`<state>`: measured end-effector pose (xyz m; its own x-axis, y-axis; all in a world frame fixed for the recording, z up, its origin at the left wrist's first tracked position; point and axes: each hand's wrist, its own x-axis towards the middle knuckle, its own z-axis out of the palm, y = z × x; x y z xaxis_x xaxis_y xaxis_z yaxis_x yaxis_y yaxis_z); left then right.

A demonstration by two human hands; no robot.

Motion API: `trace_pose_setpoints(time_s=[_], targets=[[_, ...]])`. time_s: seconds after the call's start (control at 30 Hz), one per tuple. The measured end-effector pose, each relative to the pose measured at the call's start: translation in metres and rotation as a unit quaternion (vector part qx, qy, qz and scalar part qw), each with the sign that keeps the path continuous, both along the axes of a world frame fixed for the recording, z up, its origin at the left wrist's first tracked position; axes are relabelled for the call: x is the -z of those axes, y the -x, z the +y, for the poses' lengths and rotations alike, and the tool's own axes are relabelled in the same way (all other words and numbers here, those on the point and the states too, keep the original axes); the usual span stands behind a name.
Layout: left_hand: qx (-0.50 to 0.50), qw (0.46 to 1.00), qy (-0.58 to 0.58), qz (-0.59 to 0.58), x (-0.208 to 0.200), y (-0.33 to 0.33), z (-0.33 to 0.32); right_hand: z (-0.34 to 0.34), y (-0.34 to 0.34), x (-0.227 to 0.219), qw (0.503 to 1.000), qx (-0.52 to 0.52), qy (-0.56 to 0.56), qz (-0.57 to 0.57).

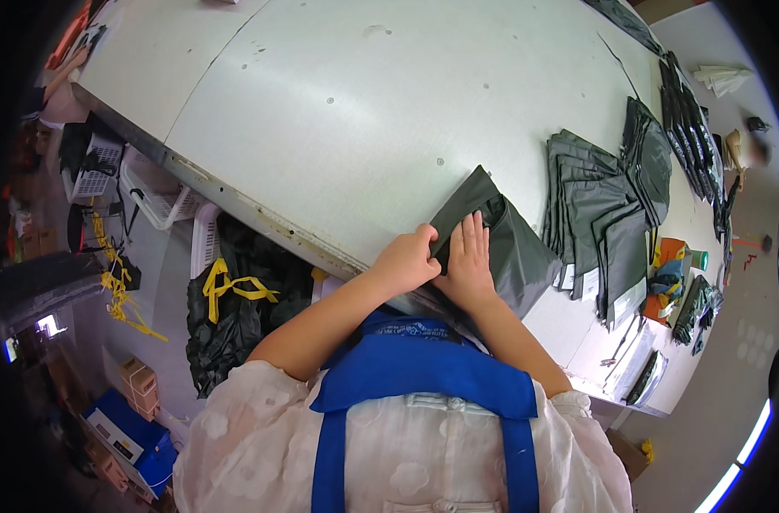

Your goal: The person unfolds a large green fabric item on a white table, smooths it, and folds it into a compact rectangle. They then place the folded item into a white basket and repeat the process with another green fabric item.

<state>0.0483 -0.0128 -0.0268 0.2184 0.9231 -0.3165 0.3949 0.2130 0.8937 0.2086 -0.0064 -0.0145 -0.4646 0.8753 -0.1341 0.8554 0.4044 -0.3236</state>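
A dark grey, thin, slightly shiny folded sheet (522, 265), fabric or plastic, lies at the near edge of the table with a pointed corner facing away. My left hand (409, 260) has its fingers curled round the left edge of this sheet; its fingertips are partly hidden. Flat on top, fingers stretched out and together, my right hand (469, 263) presses near the fold. To the right are overlapping stacks of similar dark sheets (590, 201), with pale papers (584, 280) showing under their near ends.
The pale table (347, 111) has a worn near edge. Below left stand white plastic baskets (157, 192) and a heap of black material with a yellow strap (223, 291). An orange box (666, 278) sits at the right. Another person's arm (63, 75) shows at far left.
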Motion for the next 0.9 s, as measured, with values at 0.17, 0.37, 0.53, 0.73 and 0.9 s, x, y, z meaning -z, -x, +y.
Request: trace_pose_setpoints(time_s=[0.17, 0.37, 0.53, 0.73, 0.9], targets=[[0.076, 0.993, -0.03, 0.09, 0.016, -0.01, -0.003, 0.003, 0.008, 0.03, 0.98, -0.035, 0.046, -0.192], [0.075, 0.975, -0.101, 0.184, -0.003, -0.022, 0.018, 0.014, -0.031, 0.014, 0.973, -0.006, 0.125, 0.192], [0.01, 0.953, -0.175, 0.247, 0.023, -0.047, 0.038, 0.007, -0.053, -0.002, 0.998, 0.064, -0.023, 0.016], [0.096, 0.95, -0.213, 0.205, 0.006, -0.065, 0.039, 0.008, -0.044, 0.022, 0.993, 0.05, -0.017, -0.104], [0.131, 0.949, -0.202, 0.205, 0.017, -0.089, 0.041, 0.006, -0.054, 0.043, 0.996, 0.058, -0.011, -0.07]])
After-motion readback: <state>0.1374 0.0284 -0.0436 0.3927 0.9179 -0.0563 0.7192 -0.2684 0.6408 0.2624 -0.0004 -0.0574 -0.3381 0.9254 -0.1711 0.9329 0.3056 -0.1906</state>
